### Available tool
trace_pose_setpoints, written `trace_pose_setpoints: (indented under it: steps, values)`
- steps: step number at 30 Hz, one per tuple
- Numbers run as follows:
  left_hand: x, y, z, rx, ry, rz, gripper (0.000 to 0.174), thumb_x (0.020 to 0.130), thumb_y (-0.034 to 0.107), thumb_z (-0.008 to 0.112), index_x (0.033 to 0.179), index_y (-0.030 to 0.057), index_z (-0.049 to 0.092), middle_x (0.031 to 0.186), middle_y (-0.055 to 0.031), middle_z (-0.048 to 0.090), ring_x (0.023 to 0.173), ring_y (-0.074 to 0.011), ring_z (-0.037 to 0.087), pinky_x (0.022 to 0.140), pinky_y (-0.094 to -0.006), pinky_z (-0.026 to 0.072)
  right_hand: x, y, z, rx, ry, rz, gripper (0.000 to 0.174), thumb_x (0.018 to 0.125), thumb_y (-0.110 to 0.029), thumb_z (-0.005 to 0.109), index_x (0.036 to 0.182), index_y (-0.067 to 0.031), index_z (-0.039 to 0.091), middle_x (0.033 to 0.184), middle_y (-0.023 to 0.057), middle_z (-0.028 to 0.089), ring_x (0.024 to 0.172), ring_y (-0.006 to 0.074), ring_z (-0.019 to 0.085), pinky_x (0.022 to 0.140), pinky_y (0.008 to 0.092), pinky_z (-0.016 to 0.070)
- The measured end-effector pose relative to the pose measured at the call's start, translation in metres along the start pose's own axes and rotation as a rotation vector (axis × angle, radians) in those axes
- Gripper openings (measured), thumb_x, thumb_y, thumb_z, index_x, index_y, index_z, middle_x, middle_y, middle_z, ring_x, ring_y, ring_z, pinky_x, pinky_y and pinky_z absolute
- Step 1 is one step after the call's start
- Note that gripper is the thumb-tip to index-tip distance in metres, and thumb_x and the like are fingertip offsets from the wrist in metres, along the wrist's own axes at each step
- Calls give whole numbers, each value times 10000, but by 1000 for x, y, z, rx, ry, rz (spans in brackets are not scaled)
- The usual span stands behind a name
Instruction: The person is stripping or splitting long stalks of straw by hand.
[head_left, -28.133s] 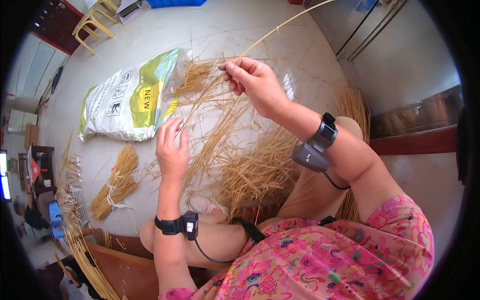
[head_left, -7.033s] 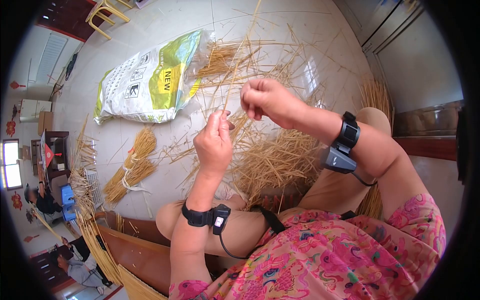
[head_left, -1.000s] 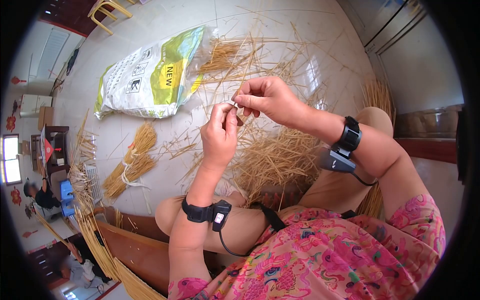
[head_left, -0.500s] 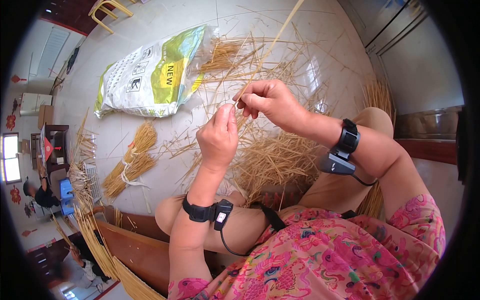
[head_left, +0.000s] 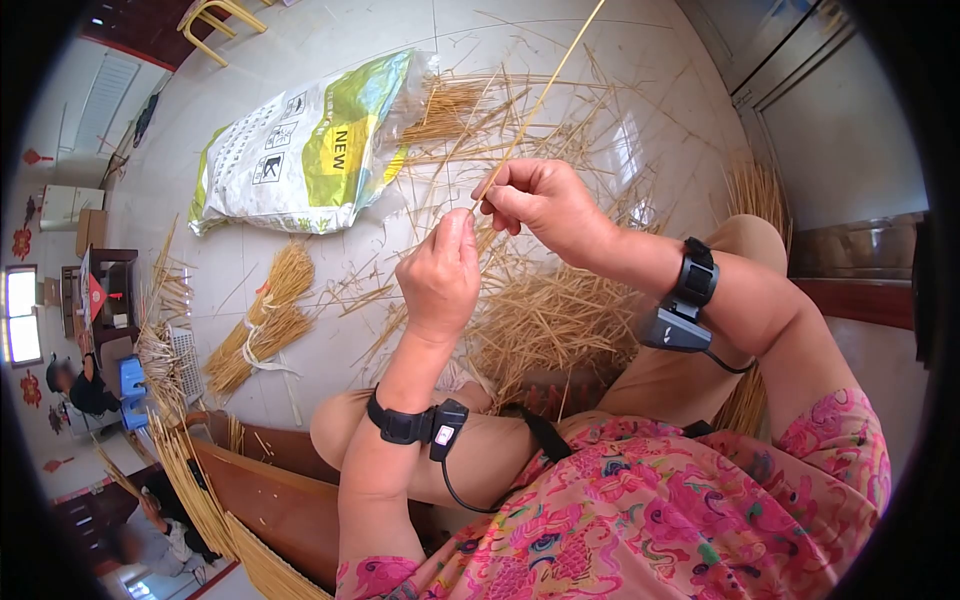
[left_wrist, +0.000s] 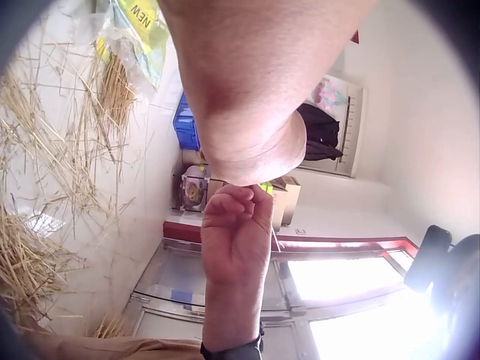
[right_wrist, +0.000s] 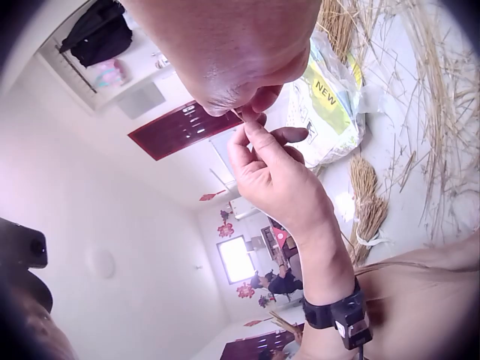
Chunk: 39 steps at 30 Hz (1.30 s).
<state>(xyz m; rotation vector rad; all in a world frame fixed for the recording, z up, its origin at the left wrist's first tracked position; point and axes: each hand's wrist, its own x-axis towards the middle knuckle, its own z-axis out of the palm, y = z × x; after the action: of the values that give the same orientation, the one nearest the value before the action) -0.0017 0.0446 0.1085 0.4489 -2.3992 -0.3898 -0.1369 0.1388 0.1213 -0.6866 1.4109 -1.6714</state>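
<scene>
Thumb and fingers of my left hand [head_left: 440, 285] pinch the lower end of a long thin straw stalk [head_left: 555, 78]. Just above that, my right hand [head_left: 548, 205] pinches the same stalk, the two sets of fingertips almost meeting. From there the stalk slants up and to the right, over the floor. In the right wrist view the left hand [right_wrist: 281, 176] shows its thumb and fingertips close together; in the left wrist view the right hand [left_wrist: 238, 240] has its fingers curled. The grip points themselves are largely hidden by the fingers.
Loose straw [head_left: 560, 320] is heaped before the legs, with more stalks scattered beyond. A green and white bag [head_left: 290, 150] has straw [head_left: 440, 110] at its open end. A tied straw bundle [head_left: 262, 315] lies left, near a wooden bench [head_left: 270, 500]. Two people sit farther left.
Earliest, the right hand alone held a stalk; later the left held one, the right apart. A second ago the hands came together; since then a stalk shows stretching up right, with only slight shifts.
</scene>
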Motion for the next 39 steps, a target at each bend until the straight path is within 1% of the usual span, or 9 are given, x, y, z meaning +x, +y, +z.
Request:
trace_pose_setpoints:
  steps: [17, 20, 23, 25, 31, 34, 35, 37, 39]
  values:
    - [1, 3, -3, 43, -13, 3, 79, 862, 115, 592, 932, 81, 580, 716, -88, 631, 584, -267, 622, 490, -356, 475, -1, -3, 2, 87, 19, -7, 140, 856, -74, 538, 861, 24, 638, 712, 33, 619, 603, 66, 570, 530, 205, 461]
    - [2, 3, -3, 9, 24, 1, 74, 874, 91, 579, 944, 71, 594, 691, -117, 630, 564, -296, 614, 490, -382, 466, -1, -3, 3, 117, 31, -16, 141, 854, -62, 530, 859, 33, 633, 721, 38, 624, 605, 69, 570, 538, 208, 467]
    - [2, 2, -4, 75, 26, 35, 76, 860, 110, 595, 929, 83, 578, 720, -87, 632, 591, -263, 625, 495, -351, 477, -1, -6, 2, 84, 18, -6, 141, 864, -56, 519, 868, 40, 622, 750, 52, 630, 613, 74, 569, 549, 209, 471]
    - [1, 2, -4, 70, 11, 26, 76, 862, 111, 594, 929, 81, 578, 724, -87, 634, 591, -263, 625, 496, -351, 477, -1, -5, 0, 63, -9, -4, 140, 882, -55, 512, 889, 44, 610, 792, 72, 636, 627, 78, 566, 559, 210, 471]
    - [1, 2, -2, 18, 10, 9, 74, 868, 111, 589, 930, 73, 579, 701, -91, 631, 578, -270, 620, 495, -357, 476, -1, -6, 0, 89, -12, -5, 139, 886, -58, 502, 893, 27, 611, 789, 62, 629, 626, 77, 561, 564, 208, 472]
    - [-2, 0, 2, -110, -27, -94, 73, 874, 111, 584, 938, 75, 577, 648, -91, 617, 554, -277, 613, 483, -364, 466, -1, -5, 1, 200, 0, 41, 146, 878, -73, 516, 844, 17, 626, 710, 34, 608, 617, 73, 560, 563, 214, 464]
    - [-3, -1, 4, -163, -46, -144, 73, 877, 110, 582, 941, 76, 576, 630, -91, 611, 545, -279, 610, 479, -366, 462, -1, -4, 2, 305, -5, 101, 146, 880, -77, 517, 835, 11, 625, 706, 33, 605, 617, 75, 559, 564, 214, 461]
    - [-3, 2, 4, -216, -34, -145, 65, 897, 80, 552, 955, 60, 575, 665, -99, 620, 568, -241, 632, 504, -332, 472, -2, -3, 4, 514, -16, 222, 149, 886, -85, 518, 818, -2, 622, 696, 30, 597, 617, 78, 557, 565, 214, 455]
    - [-4, 4, 1, -217, -20, -137, 67, 909, 64, 536, 963, 51, 573, 684, -103, 627, 583, -216, 644, 520, -315, 478, -2, 3, 6, 439, -33, 257, 158, 891, -110, 531, 805, -10, 618, 679, 26, 590, 594, 81, 551, 545, 216, 448]
